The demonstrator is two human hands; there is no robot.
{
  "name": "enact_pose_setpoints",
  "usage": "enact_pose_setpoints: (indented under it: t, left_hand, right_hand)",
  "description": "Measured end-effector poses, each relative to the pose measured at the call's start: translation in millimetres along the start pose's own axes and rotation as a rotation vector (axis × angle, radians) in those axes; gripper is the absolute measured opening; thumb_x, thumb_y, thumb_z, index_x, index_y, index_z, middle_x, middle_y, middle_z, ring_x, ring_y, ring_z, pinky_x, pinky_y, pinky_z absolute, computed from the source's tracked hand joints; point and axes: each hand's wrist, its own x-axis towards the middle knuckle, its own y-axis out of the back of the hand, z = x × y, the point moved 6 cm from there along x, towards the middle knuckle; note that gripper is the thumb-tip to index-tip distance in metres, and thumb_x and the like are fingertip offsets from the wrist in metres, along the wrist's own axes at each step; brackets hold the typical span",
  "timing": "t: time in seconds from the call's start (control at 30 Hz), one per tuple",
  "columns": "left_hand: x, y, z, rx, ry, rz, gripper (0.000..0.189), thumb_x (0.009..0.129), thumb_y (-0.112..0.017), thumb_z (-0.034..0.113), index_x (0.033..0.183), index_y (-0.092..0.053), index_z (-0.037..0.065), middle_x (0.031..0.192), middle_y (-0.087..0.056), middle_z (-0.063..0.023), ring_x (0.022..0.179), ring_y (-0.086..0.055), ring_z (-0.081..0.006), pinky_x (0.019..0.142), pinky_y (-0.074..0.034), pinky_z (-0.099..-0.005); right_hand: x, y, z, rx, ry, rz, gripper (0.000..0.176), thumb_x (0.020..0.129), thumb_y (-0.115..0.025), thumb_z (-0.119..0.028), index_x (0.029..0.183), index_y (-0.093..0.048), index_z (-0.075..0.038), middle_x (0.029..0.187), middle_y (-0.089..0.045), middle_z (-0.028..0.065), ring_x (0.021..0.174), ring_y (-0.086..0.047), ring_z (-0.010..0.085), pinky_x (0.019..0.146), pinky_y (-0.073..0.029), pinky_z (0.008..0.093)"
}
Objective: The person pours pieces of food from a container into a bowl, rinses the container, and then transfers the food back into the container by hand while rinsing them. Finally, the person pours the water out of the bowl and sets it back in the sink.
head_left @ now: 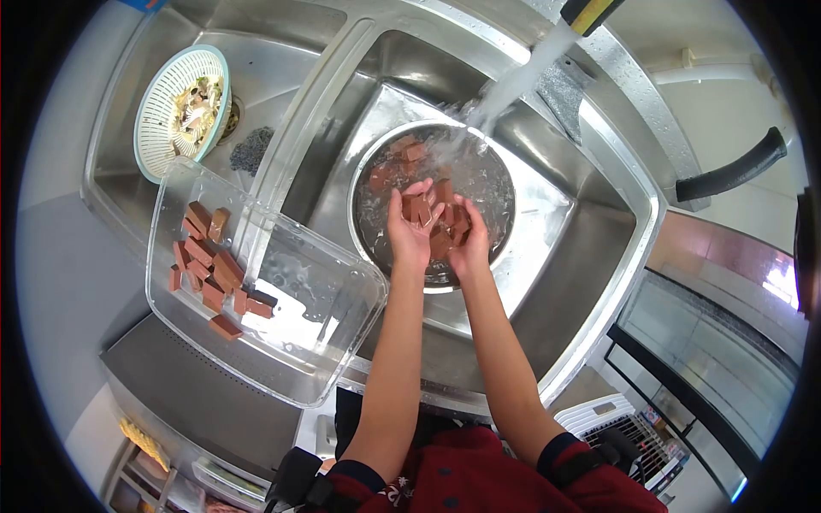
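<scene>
A round metal basin (506, 244) of water stands in the right sink bowl, with reddish-brown blocks that look like blood curd (414, 152) lying in it. Both my hands are in the basin, palms turned up and fingers curled. In my left hand (410, 238) rest wet blood curd blocks (417, 210). My right hand (472, 248) cups more blood curd blocks (451, 224) close beside it. Water (513, 81) pours from the tap (590, 15) into the back of the basin. Some fingers are hidden behind the blocks.
A clear plastic tub (342, 376) sits across the sink's left edge, with several similar blocks (227, 269) at its left end. In the left sink bowl are a colander (154, 128) with food scraps and a scouring pad (251, 150). A black handle (735, 167) juts out at right.
</scene>
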Motion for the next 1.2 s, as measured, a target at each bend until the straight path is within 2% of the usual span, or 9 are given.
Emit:
enact_pose_setpoints:
  t: [0.13,0.27,0.37,0.43,0.5,0.57,0.73,0.87,1.2]
  left_hand:
    - [-4,7,1,-0.038,-0.017,0.009,0.039,0.085,-0.038,0.036,0.102,-0.048,0.002,0.11,-0.049,-0.0124,0.099,-0.048,-0.0245,0.086,-0.038,-0.0349]
    - [-8,33,-2,0.264,-0.114,0.282,0.034,0.083,-0.043,0.029,0.097,-0.052,0.0,0.098,-0.055,-0.0121,0.089,-0.051,-0.0208,0.078,-0.04,-0.0319]
    - [-5,48,-13,0.464,-0.194,0.346,0.031,0.082,-0.044,0.025,0.089,-0.057,-0.002,0.087,-0.059,-0.0097,0.077,-0.055,-0.0203,0.068,-0.041,-0.0296]
    - [-11,45,-7,0.964,-0.152,0.367,0.03,0.08,-0.046,0.023,0.095,-0.056,-0.001,0.091,-0.056,-0.0088,0.077,-0.051,-0.0153,0.069,-0.04,-0.0283]
    - [-14,53,-21,0.759,-0.037,0.363,0.033,0.081,-0.046,0.024,0.1,-0.055,-0.001,0.094,-0.056,-0.0092,0.079,-0.053,-0.0155,0.071,-0.041,-0.0278]
    - [-9,72,-48,0.31,0.154,0.396,0.032,0.082,-0.045,0.026,0.101,-0.053,0.001,0.094,-0.056,-0.0089,0.083,-0.054,-0.0174,0.074,-0.043,-0.029]
    - [-20,54,-43,0.08,0.125,0.359,0.029,0.084,-0.043,0.027,0.1,-0.05,0.005,0.092,-0.056,-0.0072,0.085,-0.054,-0.0186,0.074,-0.044,-0.0311]
    - [-29,17,-24,-0.073,0.06,0.236,0.031,0.084,-0.041,0.027,0.103,-0.049,0.004,0.099,-0.053,-0.008,0.091,-0.052,-0.0193,0.078,-0.042,-0.0323]
    - [-13,-112,36,-0.155,-0.165,-0.198,0.04,0.084,-0.034,0.029,0.107,-0.046,-0.001,0.112,-0.047,-0.0111,0.106,-0.043,-0.023,0.091,-0.033,-0.0349]
  right_hand:
    - [-1,4,-2,0.099,-0.045,0.039,0.024,0.082,-0.047,-0.024,0.097,-0.051,-0.005,0.088,-0.056,0.0077,0.08,-0.054,0.0222,0.071,-0.046,0.0374]
    - [0,2,0,0.179,-0.098,0.059,0.025,0.081,-0.047,-0.024,0.097,-0.051,-0.006,0.085,-0.057,0.0085,0.076,-0.055,0.023,0.069,-0.045,0.0379]
    - [9,11,5,-0.294,-0.118,0.047,0.028,0.081,-0.047,-0.026,0.098,-0.053,-0.004,0.084,-0.058,0.0086,0.07,-0.056,0.0242,0.066,-0.045,0.0363]
    - [17,9,-2,-1.208,0.144,-0.032,0.029,0.08,-0.047,-0.026,0.098,-0.054,-0.004,0.085,-0.058,0.0078,0.066,-0.056,0.0241,0.063,-0.045,0.0344]
    - [10,9,-3,-1.332,0.221,-0.038,0.031,0.079,-0.048,-0.025,0.099,-0.054,-0.002,0.085,-0.058,0.0089,0.064,-0.056,0.0232,0.061,-0.045,0.032]
    - [0,21,17,-0.629,-0.149,0.088,0.032,0.08,-0.048,-0.024,0.097,-0.053,0.002,0.084,-0.057,0.0103,0.066,-0.056,0.0207,0.061,-0.045,0.0301]
    - [-6,15,28,-0.157,-0.093,0.064,0.027,0.08,-0.047,-0.02,0.097,-0.052,0.0,0.084,-0.055,0.008,0.076,-0.054,0.018,0.069,-0.045,0.0287]
    - [-24,-14,5,0.028,0.123,0.009,0.027,0.079,-0.046,-0.022,0.093,-0.054,0.0,0.095,-0.053,0.0075,0.092,-0.048,0.0179,0.083,-0.037,0.0311]
    - [-30,-116,-89,0.163,0.332,-0.267,0.031,0.08,-0.045,-0.024,0.097,-0.053,0.001,0.099,-0.053,0.0094,0.093,-0.049,0.0213,0.084,-0.037,0.0337]
